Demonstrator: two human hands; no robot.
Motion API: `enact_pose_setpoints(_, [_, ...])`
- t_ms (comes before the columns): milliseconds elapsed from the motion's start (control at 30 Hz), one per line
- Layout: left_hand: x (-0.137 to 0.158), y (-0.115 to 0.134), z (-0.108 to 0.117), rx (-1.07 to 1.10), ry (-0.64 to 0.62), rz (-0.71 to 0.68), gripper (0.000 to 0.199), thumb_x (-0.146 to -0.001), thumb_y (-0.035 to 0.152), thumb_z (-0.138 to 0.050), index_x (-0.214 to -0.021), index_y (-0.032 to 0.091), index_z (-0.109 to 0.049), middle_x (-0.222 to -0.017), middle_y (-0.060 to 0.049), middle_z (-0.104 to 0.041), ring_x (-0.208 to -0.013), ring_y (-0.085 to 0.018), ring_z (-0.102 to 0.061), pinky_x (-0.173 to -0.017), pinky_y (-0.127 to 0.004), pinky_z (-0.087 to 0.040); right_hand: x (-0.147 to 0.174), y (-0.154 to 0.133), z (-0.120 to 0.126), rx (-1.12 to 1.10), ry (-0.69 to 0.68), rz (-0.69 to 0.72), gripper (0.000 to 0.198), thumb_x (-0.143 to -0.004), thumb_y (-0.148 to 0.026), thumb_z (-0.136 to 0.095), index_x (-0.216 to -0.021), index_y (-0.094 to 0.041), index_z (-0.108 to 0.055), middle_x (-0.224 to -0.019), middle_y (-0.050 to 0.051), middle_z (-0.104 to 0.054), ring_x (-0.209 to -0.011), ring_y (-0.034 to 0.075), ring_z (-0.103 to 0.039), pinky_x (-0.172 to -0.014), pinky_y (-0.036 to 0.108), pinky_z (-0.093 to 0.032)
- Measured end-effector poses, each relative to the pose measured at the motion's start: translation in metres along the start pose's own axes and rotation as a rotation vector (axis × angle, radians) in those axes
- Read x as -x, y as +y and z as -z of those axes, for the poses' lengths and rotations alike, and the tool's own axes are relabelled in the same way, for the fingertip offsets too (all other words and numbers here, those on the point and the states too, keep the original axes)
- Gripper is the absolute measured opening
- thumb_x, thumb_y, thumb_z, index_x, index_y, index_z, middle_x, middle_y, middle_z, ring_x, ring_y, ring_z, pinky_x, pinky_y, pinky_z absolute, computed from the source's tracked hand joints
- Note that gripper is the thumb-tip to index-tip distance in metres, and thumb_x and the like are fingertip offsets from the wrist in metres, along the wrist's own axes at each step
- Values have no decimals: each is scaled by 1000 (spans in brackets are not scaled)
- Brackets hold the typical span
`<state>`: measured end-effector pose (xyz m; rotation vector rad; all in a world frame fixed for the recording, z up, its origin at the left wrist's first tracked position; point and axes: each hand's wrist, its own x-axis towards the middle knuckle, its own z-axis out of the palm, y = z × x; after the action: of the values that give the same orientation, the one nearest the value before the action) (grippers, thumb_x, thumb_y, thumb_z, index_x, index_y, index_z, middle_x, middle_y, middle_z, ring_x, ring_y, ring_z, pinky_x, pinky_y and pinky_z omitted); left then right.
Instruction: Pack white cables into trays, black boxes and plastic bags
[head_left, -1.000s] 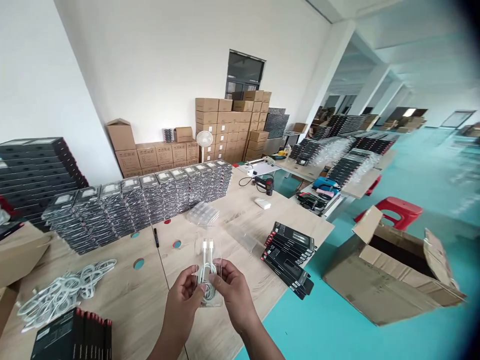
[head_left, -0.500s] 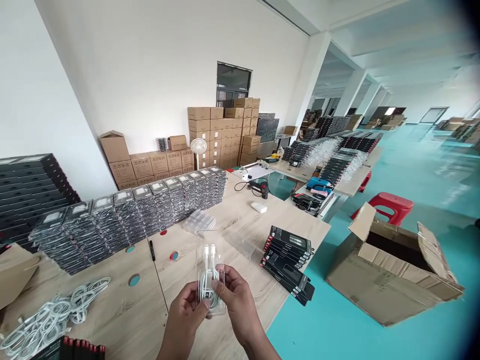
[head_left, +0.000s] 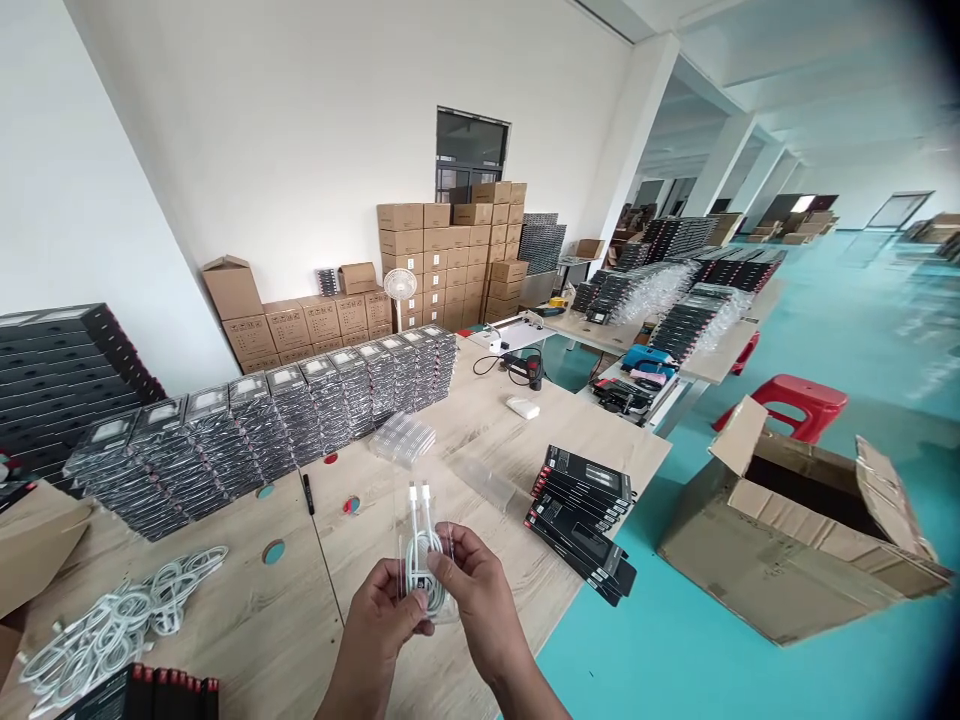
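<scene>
Between my two hands, above the wooden table (head_left: 300,625), is a clear plastic tray (head_left: 442,490) with a coiled white charging cable (head_left: 424,545) in it. The cable's two plugs point away from me, side by side. My left hand (head_left: 390,610) grips the tray's left side, its thumb on the lower coil by a small dark label. My right hand (head_left: 471,580) closes on the right side, with its thumb pressing the coil's upper part. Beyond my hands lie a pile of clear trays (head_left: 403,440) and flat clear plastic pieces (head_left: 486,482).
Black printed boxes (head_left: 581,520) lie fanned at the table's right edge. Loose white cables (head_left: 124,620) and black-and-red boxes (head_left: 172,690) are at left. Wrapped stacks (head_left: 255,425) line the back. An open carton (head_left: 795,540) and a red stool (head_left: 802,400) stand on the floor.
The view has shifted slightly, and most of the scene sits a little further right. Both hands still hold the tray and cable, which now tilt a little differently.
</scene>
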<state>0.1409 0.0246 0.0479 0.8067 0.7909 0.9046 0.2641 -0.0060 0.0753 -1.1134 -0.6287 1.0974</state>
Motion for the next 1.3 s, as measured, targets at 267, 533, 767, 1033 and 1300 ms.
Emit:
enact_pose_setpoints(267, [1,10,-1,98,-114,48,32,-75,36,-76,-98,17,-65,-89,-6,-67,-77,-15,-59,-69,-28,-51,3,2,3,-3,-2,-16,31,-75,-31,-79,-98,-17,-65,-89,2,-66,-83,16,-57,-75,27,-45])
enact_pose_setpoints(533, [-5,21,8,74,21,33,33,-78,28,-75,-107,24,-60,-102,-2,-63,-86,-14,-61,-76,-26,-50,13,9,11,37,-91,-81,46,-77,-36,-78,-115,-19,-59,-99,6,-68,-91,21,-62,-82,34,-49])
enact_pose_setpoints(767, [-5,8,15,76,93,-12,33,-80,31,-73,-106,25,-53,-104,-2,-67,-91,-17,-64,-80,-29,-50,26,32,16,674,6,122,64,-80,-27,-70,-137,-29,-42,-131,8,-54,-114,25,-56,-90,39,-52])
enact_pose_setpoints(1033, [1,-11,21,100,110,26,37,-84,38,-69,-111,27,-48,-118,-6,-66,-110,-25,-63,-79,-36,-54,29,38,10,1282,-69,360,56,-81,-20,-62,-135,-27,-50,-146,8,-45,-131,31,-43,-102,48,-47])
enact_pose_setpoints(1300, [3,-11,26,86,102,54,41,-80,41,-72,-111,27,-50,-120,-6,-67,-104,-25,-68,-81,-38,-55,24,41,11,1378,-137,290,55,-79,-21,-63,-133,-23,-53,-152,9,-42,-134,32,-43,-100,46,-49])
